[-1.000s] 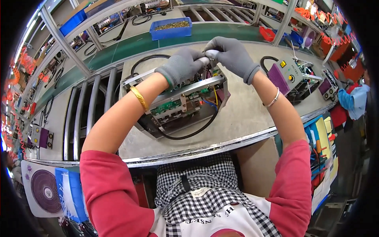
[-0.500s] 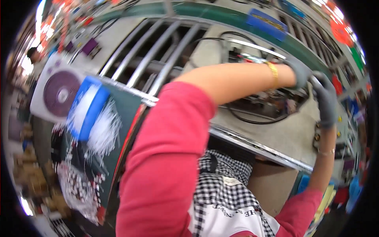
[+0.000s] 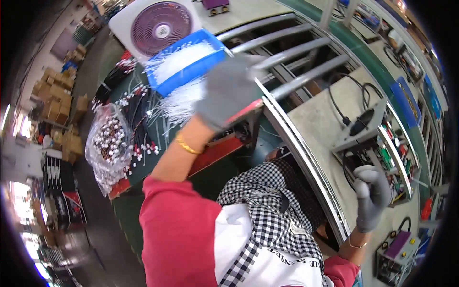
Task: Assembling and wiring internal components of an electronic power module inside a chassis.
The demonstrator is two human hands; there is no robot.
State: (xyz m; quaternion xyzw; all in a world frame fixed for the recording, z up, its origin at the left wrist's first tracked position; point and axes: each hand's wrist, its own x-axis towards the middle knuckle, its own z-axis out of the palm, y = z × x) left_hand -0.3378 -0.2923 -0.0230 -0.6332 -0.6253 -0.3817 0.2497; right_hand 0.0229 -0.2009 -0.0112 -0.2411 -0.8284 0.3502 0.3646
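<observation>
My left hand (image 3: 225, 92), in a grey glove and smeared by motion, is over the near right edge of a blue bin (image 3: 198, 61) full of thin white cable ties. A loose pile of cable ties (image 3: 184, 103) lies beside the bin, next to the hand. On the right, my gloved right hand (image 3: 374, 198) is raised with its fingers curled toward the thumb; whatever they may hold is hidden. Just beyond it, an open-cased electrical unit (image 3: 389, 160) stands on the bench, with wires and green parts inside. A black cable runs from its pale panel (image 3: 362, 123).
A box fan (image 3: 162, 31) stands behind the bin. Bundled wires and a clear bag of connectors (image 3: 111, 138) lie at the table's left. Metal rollers (image 3: 311, 62) bridge to the bench with its metal edge (image 3: 306, 158). A purple-fronted device (image 3: 399, 246) sits at lower right.
The view has swung left. My hands were together at the right; now the left has come across to the blue bin, while the right stays near the electrical unit.
</observation>
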